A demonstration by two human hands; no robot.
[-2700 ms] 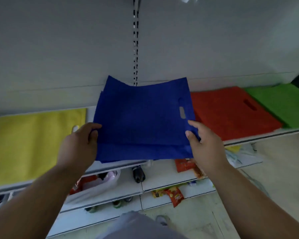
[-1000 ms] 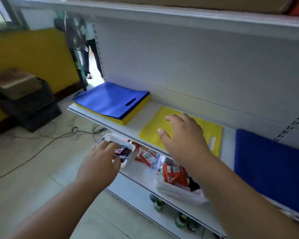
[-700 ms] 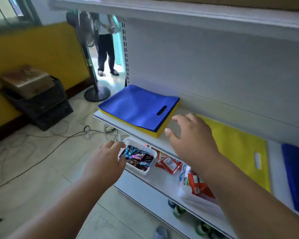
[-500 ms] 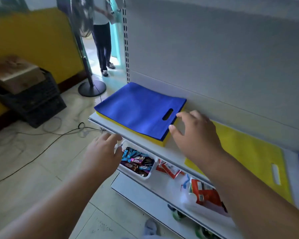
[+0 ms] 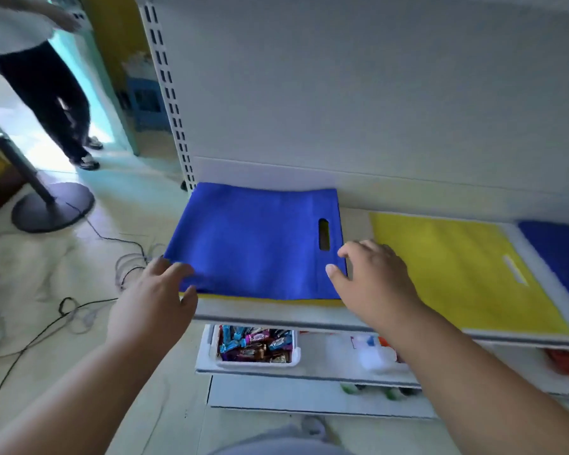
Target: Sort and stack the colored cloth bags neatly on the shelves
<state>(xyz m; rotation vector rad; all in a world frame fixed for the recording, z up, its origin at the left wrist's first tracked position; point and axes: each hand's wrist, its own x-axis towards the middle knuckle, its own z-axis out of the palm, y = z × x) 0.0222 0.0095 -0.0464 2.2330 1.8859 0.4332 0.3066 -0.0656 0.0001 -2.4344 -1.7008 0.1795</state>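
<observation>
A blue cloth bag (image 5: 257,241) with a cut-out handle lies flat at the left end of the white shelf (image 5: 276,315), on top of yellow bags whose edge (image 5: 276,298) shows at the front. My left hand (image 5: 155,297) is at its front left corner, fingers spread and relaxed, fingertips at the bag's edge. My right hand (image 5: 372,274) hovers at the bag's front right corner, fingers loosely curved, holding nothing. Right of it lies a yellow bag (image 5: 457,267), then another blue bag (image 5: 562,254) at the frame's edge.
A white tray of wrapped candies (image 5: 255,346) sits on the lower shelf with other packets (image 5: 375,353) beside it. A person (image 5: 40,83) stands at the upper left near a fan base (image 5: 51,206). Cables (image 5: 79,307) trail over the floor.
I let go of the blue stack held 2.7 s ago and turned left. Both hands have reached forward to the front corners of the left-end blue bag.
</observation>
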